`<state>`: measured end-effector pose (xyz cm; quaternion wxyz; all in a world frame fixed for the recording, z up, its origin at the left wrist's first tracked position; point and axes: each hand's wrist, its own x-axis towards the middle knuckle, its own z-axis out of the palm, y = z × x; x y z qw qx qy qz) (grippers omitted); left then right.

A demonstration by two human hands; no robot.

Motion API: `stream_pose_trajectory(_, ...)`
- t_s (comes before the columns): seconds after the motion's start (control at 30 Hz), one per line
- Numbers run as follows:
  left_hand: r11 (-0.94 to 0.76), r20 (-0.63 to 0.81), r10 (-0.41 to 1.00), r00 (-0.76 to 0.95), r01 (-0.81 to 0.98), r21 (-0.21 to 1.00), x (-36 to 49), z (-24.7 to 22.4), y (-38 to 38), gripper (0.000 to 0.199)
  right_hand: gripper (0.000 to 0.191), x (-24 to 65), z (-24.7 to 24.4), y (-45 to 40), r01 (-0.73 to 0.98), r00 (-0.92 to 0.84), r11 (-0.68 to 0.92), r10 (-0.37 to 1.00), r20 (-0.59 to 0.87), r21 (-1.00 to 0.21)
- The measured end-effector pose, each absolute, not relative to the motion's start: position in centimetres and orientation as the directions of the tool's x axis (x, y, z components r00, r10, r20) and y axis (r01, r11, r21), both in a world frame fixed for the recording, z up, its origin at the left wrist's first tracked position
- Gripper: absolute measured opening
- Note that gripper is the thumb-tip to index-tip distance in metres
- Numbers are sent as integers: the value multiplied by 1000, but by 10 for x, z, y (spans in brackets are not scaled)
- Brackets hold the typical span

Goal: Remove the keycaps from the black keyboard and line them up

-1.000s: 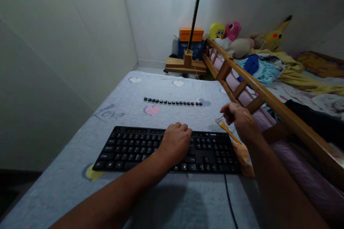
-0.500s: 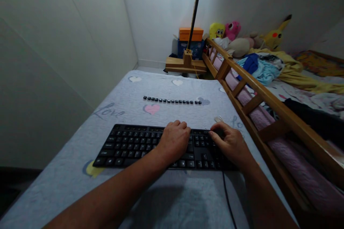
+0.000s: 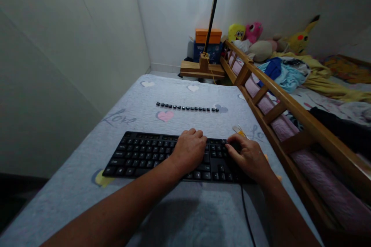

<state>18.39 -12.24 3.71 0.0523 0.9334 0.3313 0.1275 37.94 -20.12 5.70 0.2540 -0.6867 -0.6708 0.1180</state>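
A black keyboard [image 3: 139, 156] lies on the pale bedspread in front of me. My left hand [image 3: 189, 150] rests palm down across its middle, fingers curled over the far edge and holding it. Toward the right end of the keyboard, my right hand [image 3: 246, 154] bends over with thumb and forefinger pinched together at the top row. A small dark keycap [image 3: 224, 142] shows at those fingertips, though partly hidden. Beyond the keyboard, several loose black keycaps [image 3: 188, 108] form a neat row. The keyboard's cable [image 3: 245, 212] runs toward me from under my right hand.
A small item with a clear and orange-yellow part [image 3: 240, 131] lies just behind my right hand. A wooden bed rail [image 3: 278, 100] borders the right side. Farther back stand a wooden stand [image 3: 203, 68] with a black pole and an orange box [image 3: 208, 36].
The view has shifted slightly. Both hands keep nearly the same place on the keyboard; more of the orange-yellow item shows behind my right hand.
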Motion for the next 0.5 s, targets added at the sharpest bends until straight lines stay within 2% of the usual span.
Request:
stream_pose_trajectory(0.2,-777,211,630,748,600,191,184,37,-122,19,14,387,57,-201,862,91,8,981,170,-506)
stream_pose_trajectory(0.5,-774,191,633,750,603,193,184,41,-123,20,12,388,52,-197,852,96,8,981,171,-524)
